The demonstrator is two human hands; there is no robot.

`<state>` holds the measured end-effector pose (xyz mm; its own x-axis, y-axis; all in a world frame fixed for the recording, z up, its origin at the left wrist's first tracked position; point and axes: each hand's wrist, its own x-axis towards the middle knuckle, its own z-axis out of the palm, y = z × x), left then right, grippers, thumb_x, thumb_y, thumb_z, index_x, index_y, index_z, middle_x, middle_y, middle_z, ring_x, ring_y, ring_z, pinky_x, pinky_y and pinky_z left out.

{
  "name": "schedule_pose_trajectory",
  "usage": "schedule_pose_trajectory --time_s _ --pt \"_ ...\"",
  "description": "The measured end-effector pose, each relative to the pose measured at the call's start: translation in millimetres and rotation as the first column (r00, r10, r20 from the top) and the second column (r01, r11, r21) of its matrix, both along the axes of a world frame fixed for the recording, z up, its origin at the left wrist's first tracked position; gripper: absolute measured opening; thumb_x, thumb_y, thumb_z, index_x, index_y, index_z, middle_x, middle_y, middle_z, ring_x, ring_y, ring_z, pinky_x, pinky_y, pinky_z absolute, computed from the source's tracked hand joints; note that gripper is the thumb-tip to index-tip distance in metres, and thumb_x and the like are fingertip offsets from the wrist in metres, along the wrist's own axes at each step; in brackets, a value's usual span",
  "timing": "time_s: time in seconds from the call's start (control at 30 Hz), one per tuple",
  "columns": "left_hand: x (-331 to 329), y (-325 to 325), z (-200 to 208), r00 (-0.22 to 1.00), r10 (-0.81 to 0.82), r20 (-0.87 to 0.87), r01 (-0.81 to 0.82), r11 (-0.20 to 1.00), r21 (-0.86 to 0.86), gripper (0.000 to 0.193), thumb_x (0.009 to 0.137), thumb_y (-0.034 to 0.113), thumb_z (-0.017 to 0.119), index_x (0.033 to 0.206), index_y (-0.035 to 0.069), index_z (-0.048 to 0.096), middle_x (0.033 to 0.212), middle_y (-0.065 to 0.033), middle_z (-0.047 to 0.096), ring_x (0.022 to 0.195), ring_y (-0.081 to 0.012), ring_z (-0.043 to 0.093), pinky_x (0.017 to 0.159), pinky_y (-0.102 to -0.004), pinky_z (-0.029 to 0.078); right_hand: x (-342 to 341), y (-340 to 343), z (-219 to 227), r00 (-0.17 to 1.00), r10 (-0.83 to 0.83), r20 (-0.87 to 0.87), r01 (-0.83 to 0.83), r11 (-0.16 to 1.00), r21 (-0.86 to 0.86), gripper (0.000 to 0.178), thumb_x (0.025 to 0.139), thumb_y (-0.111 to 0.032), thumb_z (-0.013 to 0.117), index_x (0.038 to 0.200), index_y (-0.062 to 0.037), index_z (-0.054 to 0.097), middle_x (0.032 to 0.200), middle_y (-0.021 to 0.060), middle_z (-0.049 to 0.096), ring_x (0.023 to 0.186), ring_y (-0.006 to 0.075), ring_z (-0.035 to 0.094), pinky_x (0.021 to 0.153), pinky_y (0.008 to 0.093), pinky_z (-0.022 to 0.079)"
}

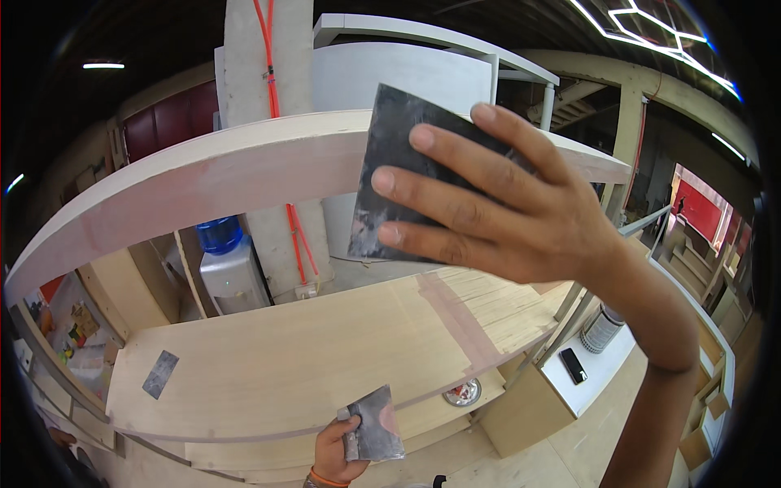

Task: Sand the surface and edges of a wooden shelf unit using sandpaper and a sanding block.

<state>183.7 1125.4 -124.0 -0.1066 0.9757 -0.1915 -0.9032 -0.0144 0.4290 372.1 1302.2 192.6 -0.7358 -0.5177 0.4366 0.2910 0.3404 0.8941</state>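
My right hand (496,203) is raised in front of the upper shelf's curved edge. Its fingers lie spread over a dark, square putty spreader (399,122) with pale smears; the thumb is hidden behind. Whether the spreader touches the edge I cannot tell. Lower down, my left hand (333,454) grips a smaller grey putty spreader (376,423) by its left side, with pink putty on its right part. Pinkish filler coats the upper shelf's front face (220,185). A pink band of filler (460,317) crosses the lower shelf (325,350).
A grey rectangular plate (160,375) lies on the lower shelf's left part. Behind stand a water dispenser (232,281) and a pillar (244,81) with red cables. To the right, a cabinet (521,415) bears a phone (573,366) and a can (603,329). A round container (462,394) sits below.
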Motion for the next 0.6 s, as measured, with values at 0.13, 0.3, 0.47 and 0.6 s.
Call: schedule_pose_trajectory --time_s 0.13,0.3,0.47,0.6 --pt "1 4 -10 0.999 -0.031 0.042 0.033 0.999 -0.040 0.036 0.091 0.014 0.053 0.124 0.002 0.057 0.111 -0.0110 0.068 0.100 -0.0286 0.068 0.088 -0.0484 0.054 -2 15 13 0.998 -0.036 0.043 0.033 0.997 0.068 0.052 0.082 -0.034 0.071 0.130 -0.0382 0.055 0.144 -0.0127 0.051 0.135 0.0161 0.046 0.122 0.0424 0.029" --pt "1 10 -7 1.000 -0.020 0.015 0.021 0.996 -0.091 0.036 0.091 0.015 0.053 0.123 0.002 0.058 0.112 -0.0109 0.068 0.101 -0.0283 0.067 0.089 -0.0480 0.054 18 33 15 0.997 -0.066 0.026 0.065 0.997 0.034 0.059 0.076 -0.030 0.076 0.130 -0.0410 0.054 0.143 -0.0118 0.052 0.136 0.0177 0.046 0.122 0.0428 0.029" --pt "1 13 -7 1.000 -0.022 0.021 0.025 0.987 -0.156 0.036 0.090 0.014 0.054 0.123 0.002 0.058 0.112 -0.0102 0.068 0.101 -0.0276 0.068 0.090 -0.0465 0.054 47 42 19 0.992 -0.127 0.006 0.126 0.992 0.015 0.059 0.075 -0.029 0.077 0.129 -0.0410 0.055 0.143 -0.0112 0.052 0.135 0.0184 0.046 0.120 0.0428 0.031" --pt "3 22 -7 0.999 -0.050 0.011 0.051 0.983 -0.175 0.036 0.089 0.014 0.054 0.123 0.003 0.058 0.113 -0.0104 0.068 0.103 -0.0282 0.067 0.091 -0.0472 0.053 68 58 12 0.984 -0.178 -0.018 0.177 0.984 -0.015 0.059 0.076 -0.030 0.076 0.129 -0.0420 0.055 0.144 -0.0101 0.050 0.137 0.0191 0.044 0.120 0.0433 0.031"
